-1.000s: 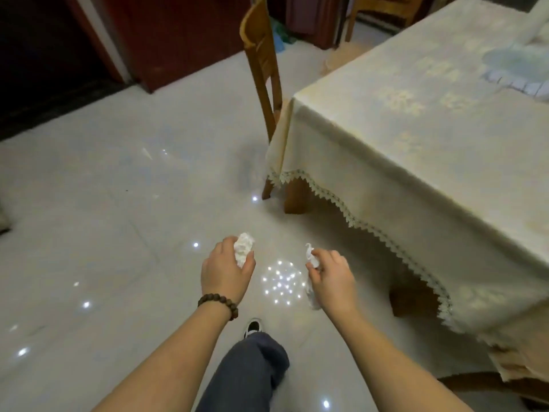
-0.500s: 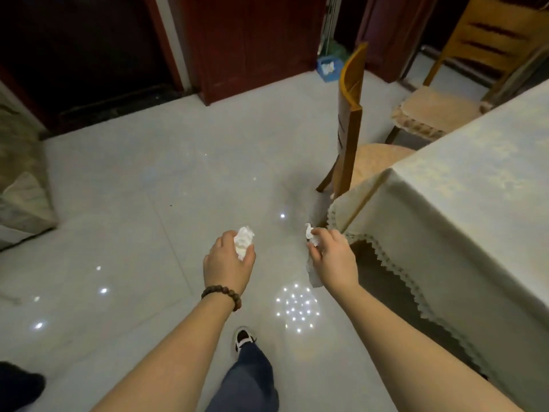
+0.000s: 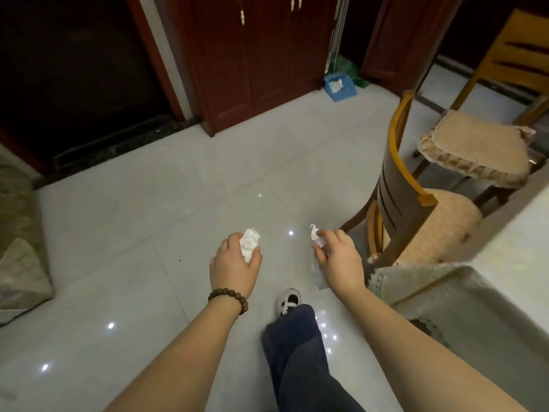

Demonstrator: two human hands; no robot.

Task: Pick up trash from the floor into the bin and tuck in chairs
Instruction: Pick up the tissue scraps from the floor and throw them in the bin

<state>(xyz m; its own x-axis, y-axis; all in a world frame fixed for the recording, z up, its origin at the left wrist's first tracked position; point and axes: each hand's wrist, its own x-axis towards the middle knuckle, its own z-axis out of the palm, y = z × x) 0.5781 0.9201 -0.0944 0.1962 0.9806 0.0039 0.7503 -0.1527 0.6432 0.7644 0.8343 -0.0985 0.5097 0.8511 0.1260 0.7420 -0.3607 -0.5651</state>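
My left hand (image 3: pixel 234 269) is closed around a crumpled white paper ball (image 3: pixel 249 242), held out above the tiled floor. My right hand (image 3: pixel 338 260) pinches a thin white paper scrap (image 3: pixel 315 237), part of which hangs below the fingers. A blue dustpan-like bin (image 3: pixel 338 88) with white scraps in it stands far ahead by the red-brown cabinet. A wooden chair (image 3: pixel 398 200) with a beige cushion stands just right of my right hand, its seat partly under the table. A second chair (image 3: pixel 481 144) stands farther back right.
The table (image 3: pixel 511 263) with a pale lace-edged cloth fills the lower right. Red-brown cabinet doors (image 3: pixel 252 55) and a dark doorway (image 3: pixel 74 69) lie ahead. A cushion or sofa edge (image 3: pixel 17 248) is at the left. My leg and shoe (image 3: pixel 289 301) are below the hands.
The view has swung up and left from the table toward the cabinet and bin as I step forward. Both hands keep hold of their paper.
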